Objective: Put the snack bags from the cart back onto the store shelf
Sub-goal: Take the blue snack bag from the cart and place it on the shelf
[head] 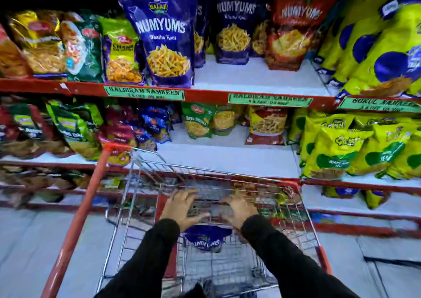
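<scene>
A wire shopping cart (145,209) with red trim stands in front of the store shelf (205,95). A blue Numyums snack bag (206,238) lies inside the cart, below my wrists. My left hand (180,209) and my right hand (241,211) reach down into the basket with fingers spread, holding nothing, both just above the bag. On the top shelf a tall blue Numyums bag (164,36) stands at the front, another blue one (234,24) and a red one (293,26) stand further back.
Bare white shelf board (257,79) lies in front of the rear Numyums bags. Yellow Gokul bags (376,47) fill the right, mixed namkeen bags (57,45) the left. The cart's red handle (91,195) slants at left. More packs sit on the lower shelves (227,158).
</scene>
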The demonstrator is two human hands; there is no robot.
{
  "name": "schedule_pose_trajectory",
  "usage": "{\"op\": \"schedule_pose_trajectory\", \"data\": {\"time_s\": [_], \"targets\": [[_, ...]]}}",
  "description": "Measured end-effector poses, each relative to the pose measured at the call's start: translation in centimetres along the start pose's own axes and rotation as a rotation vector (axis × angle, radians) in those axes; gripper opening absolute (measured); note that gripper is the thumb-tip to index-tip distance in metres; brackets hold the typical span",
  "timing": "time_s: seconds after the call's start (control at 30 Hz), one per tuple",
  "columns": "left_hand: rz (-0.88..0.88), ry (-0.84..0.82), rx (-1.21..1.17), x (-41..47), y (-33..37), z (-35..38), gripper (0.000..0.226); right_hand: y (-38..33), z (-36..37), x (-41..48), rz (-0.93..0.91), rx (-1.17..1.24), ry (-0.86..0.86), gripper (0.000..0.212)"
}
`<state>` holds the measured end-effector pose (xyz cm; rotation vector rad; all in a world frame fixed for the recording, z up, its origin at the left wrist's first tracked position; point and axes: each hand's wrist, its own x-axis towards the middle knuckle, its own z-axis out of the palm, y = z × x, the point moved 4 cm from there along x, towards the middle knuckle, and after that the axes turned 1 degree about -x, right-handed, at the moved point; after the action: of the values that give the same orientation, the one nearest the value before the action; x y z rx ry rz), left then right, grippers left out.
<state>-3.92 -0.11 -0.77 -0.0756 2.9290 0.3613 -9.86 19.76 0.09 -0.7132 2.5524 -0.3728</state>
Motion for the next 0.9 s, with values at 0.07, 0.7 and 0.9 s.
{"op": "schedule_pose_trajectory", "data": {"time_s": [0.07,0.7,0.9], "targets": [[-0.013,-0.274,0.090,-0.6,-0.8,2.7,0.098,0.3,1.9,0.1,0.056,-0.110,-0.131,0.055],[-0.332,-0.355,-0.247,-1.1,-3.2,5.2,0.028,0.5,4.4,-1.1,-0.054,-0.211,-0.009,0.029],[-0.234,-0.305,-0.344,-0.6,-4.2,-0.8,0.016,-0.3,-0.7,-1.9,-0.089,0.168,0.024,0.021]]}}
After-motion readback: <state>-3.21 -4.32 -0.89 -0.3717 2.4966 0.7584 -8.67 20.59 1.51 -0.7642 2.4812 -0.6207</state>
